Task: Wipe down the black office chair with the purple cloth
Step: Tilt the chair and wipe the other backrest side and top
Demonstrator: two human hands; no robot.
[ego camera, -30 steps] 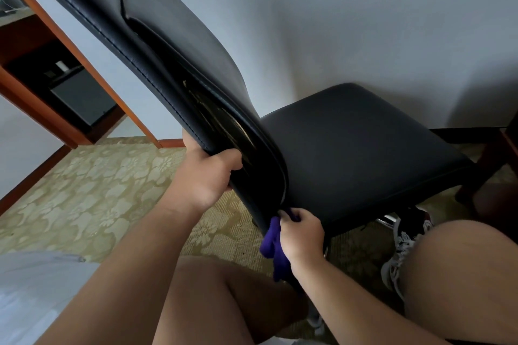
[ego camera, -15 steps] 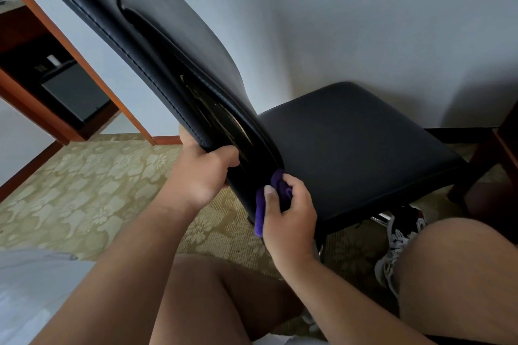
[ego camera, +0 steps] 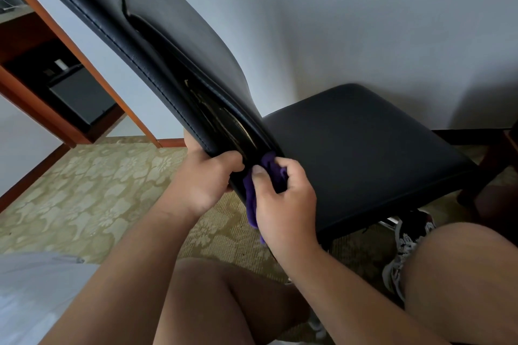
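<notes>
A pale wall [ego camera: 364, 22] fills the far side, and a patterned carpet [ego camera: 84, 190] covers the floor on the left and beneath the seat. The black office chair [ego camera: 350, 148] stands close to the wall, its backrest [ego camera: 168, 36] slanting up toward the far left. A wooden shelf unit [ego camera: 33, 106] stands at the far left. The person's bare knees occupy the near edge, with a sneaker [ego camera: 406, 246] under the seat's near right side. The left hand [ego camera: 201, 182] is clamped on the backrest's lower edge, fingers curled round it. The right hand [ego camera: 283, 204], just beside it, grips the purple cloth [ego camera: 251, 199], thumb and curled fingers pressing the bunched cloth against the base of the backrest, where it meets the seat.
</notes>
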